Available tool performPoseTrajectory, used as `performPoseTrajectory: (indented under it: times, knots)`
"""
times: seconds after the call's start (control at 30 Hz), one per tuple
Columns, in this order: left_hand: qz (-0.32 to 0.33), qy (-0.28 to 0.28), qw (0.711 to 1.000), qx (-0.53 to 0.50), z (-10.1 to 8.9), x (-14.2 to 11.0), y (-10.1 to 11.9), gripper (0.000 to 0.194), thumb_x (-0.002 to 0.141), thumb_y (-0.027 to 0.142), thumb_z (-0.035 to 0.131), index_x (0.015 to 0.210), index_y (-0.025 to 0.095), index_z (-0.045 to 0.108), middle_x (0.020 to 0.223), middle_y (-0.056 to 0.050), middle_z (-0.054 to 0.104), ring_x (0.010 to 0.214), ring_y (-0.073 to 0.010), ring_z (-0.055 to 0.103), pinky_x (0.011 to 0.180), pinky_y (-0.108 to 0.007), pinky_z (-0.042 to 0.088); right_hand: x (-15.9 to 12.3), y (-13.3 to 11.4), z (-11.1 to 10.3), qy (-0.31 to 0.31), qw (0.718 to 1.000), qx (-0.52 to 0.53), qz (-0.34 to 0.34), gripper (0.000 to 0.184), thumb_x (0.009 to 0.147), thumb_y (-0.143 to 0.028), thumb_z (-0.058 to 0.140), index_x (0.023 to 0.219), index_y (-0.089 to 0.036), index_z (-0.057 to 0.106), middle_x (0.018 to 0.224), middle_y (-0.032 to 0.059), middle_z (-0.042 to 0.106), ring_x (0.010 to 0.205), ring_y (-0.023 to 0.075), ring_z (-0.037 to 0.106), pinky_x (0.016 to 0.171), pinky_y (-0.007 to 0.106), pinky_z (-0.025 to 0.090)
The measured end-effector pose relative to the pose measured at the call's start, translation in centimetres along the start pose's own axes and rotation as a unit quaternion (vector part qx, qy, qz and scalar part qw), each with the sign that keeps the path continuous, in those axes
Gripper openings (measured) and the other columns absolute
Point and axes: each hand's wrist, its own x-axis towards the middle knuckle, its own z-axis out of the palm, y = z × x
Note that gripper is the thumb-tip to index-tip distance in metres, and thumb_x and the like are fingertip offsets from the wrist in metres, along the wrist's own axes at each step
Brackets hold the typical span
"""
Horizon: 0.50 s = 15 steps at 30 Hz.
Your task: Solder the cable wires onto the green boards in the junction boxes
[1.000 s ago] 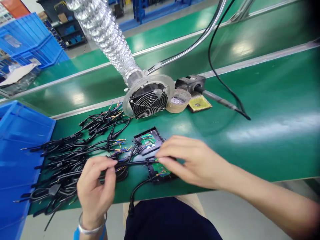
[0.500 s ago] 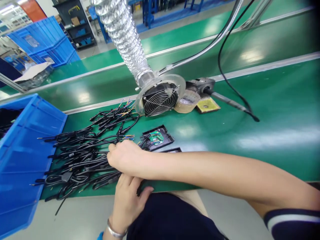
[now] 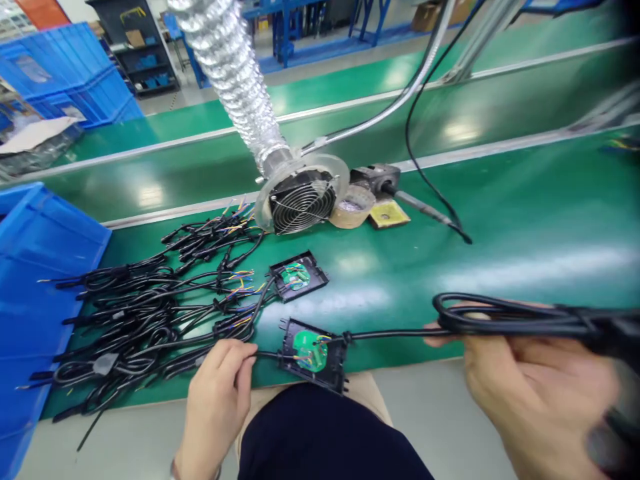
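Head view: uneven tugging could strain the coloured wires (image 3: 324, 339) or drag the black housing (image 3: 336, 363) off the counter (image 3: 400, 280) at its six-o'clock edge, where it lies. The left hand (image 3: 223, 383) has fingers pinching its nine-o'clock cable (image 3: 269, 355); the right hand (image 3: 520, 373) grips the coiled cable (image 3: 500, 327) toward three. Housing faces up, long axis roughly ten to four.

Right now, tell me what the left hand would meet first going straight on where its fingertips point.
Past the black cable it pinches, the left hand would probably meet the nearer black case holding a green circuit board, though depth is hard to judge.
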Motion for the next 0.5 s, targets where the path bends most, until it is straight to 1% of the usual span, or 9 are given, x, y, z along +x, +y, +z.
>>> performPoseTrajectory:
  times: [0.03, 0.07, 0.1, 0.23, 0.3, 0.37, 0.4, 0.43, 0.5]
  knots:
    - [0.003, -0.011, 1.0, 0.024, -0.3, 0.3, 0.5, 0.018, 0.091, 0.016, 0.051, 0.105, 0.022, 0.061, 0.098, -0.007, 0.066, 0.09, -0.0202, 0.065, 0.079, -0.035, 0.055, -0.9, 1.1, -0.4, 0.014, 0.999, 0.007, 0.049, 0.006, 0.088, -0.026, 0.065, 0.082, -0.029, 0.066, 0.06, 0.0027, 0.068, 0.047, 0.0234, 0.066, 0.039, 0.033, 0.054]
    - [0.014, -0.021, 0.999, 0.044, -0.4, 0.7, 1.1, 0.021, 0.09, 0.018, 0.052, 0.109, 0.021, 0.06, 0.104, -0.009, 0.065, 0.094, -0.0229, 0.064, 0.081, -0.039, 0.054, -1.7, 1.9, -0.6, 0.036, 0.994, 0.018, 0.098, 0.017, 0.085, -0.028, 0.068, 0.068, -0.027, 0.065, 0.055, 0.0024, 0.067, 0.044, 0.0231, 0.066, 0.038, 0.031, 0.054]
    - [0.032, -0.033, 0.997, 0.056, -0.5, 1.2, 1.9, 0.027, 0.088, 0.019, 0.053, 0.115, 0.019, 0.059, 0.111, -0.012, 0.063, 0.1, -0.0259, 0.062, 0.084, -0.042, 0.053, -2.3, 2.4, -0.8, 0.031, 0.99, 0.023, 0.134, 0.025, 0.085, -0.03, 0.069, 0.061, -0.025, 0.063, 0.052, 0.0024, 0.066, 0.041, 0.0221, 0.065, 0.036, 0.03, 0.054]
    - [0.15, -0.128, 0.98, 0.038, 0.3, 3.7, 5.1, 0.062, 0.082, 0.025, 0.06, 0.139, 0.01, 0.042, 0.142, -0.019, 0.047, 0.131, -0.0332, 0.044, 0.105, -0.05, 0.043, -3.2, 2.6, -1.9, -0.121, 0.971, 0.023, 0.204, 0.031, 0.092, -0.035, 0.058, 0.065, -0.019, 0.061, 0.046, -0.0017, 0.062, 0.03, 0.015, 0.055, 0.029, 0.024, 0.046]
    - [0.193, -0.179, 0.964, 0.031, 1.2, 4.8, 5.9, 0.074, 0.08, 0.028, 0.063, 0.145, 0.007, 0.034, 0.149, -0.02, 0.04, 0.138, -0.0337, 0.036, 0.113, -0.05, 0.037, -2.9, 1.9, -2.4, -0.172, 0.974, -0.031, 0.147, 0.025, 0.091, -0.032, 0.059, 0.07, -0.02, 0.061, 0.047, -0.0036, 0.061, 0.034, 0.013, 0.055, 0.032, 0.023, 0.045]
    - [0.215, -0.2, 0.956, 0.026, 2.2, 5.6, 6.0, 0.078, 0.081, 0.03, 0.064, 0.147, 0.005, 0.03, 0.149, -0.019, 0.042, 0.139, -0.0332, 0.037, 0.114, -0.05, 0.037, -2.0, 1.3, -2.2, -0.156, 0.983, -0.093, -0.005, 0.011, 0.088, -0.025, 0.063, 0.077, -0.02, 0.063, 0.063, -0.0002, 0.068, 0.053, 0.0157, 0.064, 0.05, 0.027, 0.053]
    - [0.219, -0.199, 0.955, 0.023, 2.6, 5.8, 5.9, 0.078, 0.081, 0.03, 0.063, 0.147, 0.005, 0.029, 0.147, -0.02, 0.044, 0.137, -0.0329, 0.039, 0.113, -0.05, 0.038, -1.5, 1.2, -1.8, -0.142, 0.979, -0.114, -0.088, 0.002, 0.086, -0.021, 0.064, 0.084, -0.02, 0.065, 0.076, 0.0032, 0.073, 0.068, 0.0189, 0.068, 0.062, 0.032, 0.055]
    - [0.219, -0.192, 0.956, 0.021, 3.0, 5.9, 5.8, 0.076, 0.082, 0.031, 0.062, 0.146, 0.005, 0.029, 0.144, -0.02, 0.047, 0.135, -0.0327, 0.042, 0.111, -0.05, 0.04, -0.8, 1.3, -1.2, -0.145, 0.969, -0.127, -0.157, 0.007, 0.086, -0.018, 0.063, 0.093, -0.019, 0.065, 0.091, 0.007, 0.074, 0.083, 0.0226, 0.069, 0.075, 0.037, 0.055]
    - [0.209, -0.17, 0.963, 0.022, 3.5, 5.9, 5.5, 0.073, 0.084, 0.033, 0.061, 0.144, 0.005, 0.031, 0.14, -0.02, 0.052, 0.131, -0.0331, 0.047, 0.108, -0.051, 0.042, 0.7, 1.7, 0.5, -0.203, 0.94, -0.149, -0.231, 0.019, 0.09, -0.017, 0.057, 0.107, -0.015, 0.063, 0.106, 0.012, 0.072, 0.1, 0.0269, 0.064, 0.088, 0.046, 0.049]
